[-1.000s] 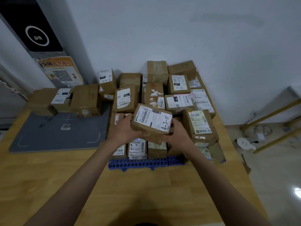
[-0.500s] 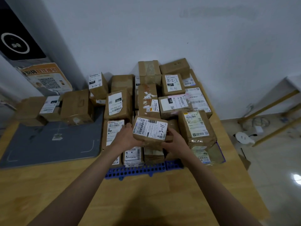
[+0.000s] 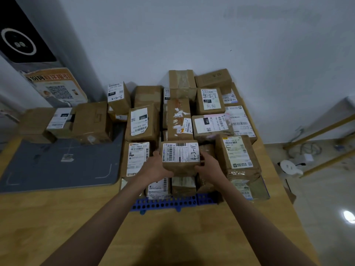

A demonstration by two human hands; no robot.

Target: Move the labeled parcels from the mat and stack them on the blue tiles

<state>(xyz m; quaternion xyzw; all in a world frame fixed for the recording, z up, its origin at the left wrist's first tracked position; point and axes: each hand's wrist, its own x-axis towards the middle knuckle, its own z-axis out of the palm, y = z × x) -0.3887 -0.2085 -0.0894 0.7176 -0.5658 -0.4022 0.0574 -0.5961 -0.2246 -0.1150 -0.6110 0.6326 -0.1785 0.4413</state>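
**Parcel held over the stack**

Left hand [image 3: 155, 167] and right hand [image 3: 209, 167] clamp the short ends of the brown cardboard parcel with a white label [image 3: 179, 157] at frame centre, long axis left-right, above the blue perforated plastic tiles [image 3: 172, 202]; whether it rests on the boxes beneath is unclear.

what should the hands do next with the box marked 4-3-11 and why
Probably ease it down and let go: both the left hand and right hand grip the box over the front of the pile on the blue tiles, with boxes packed around it.
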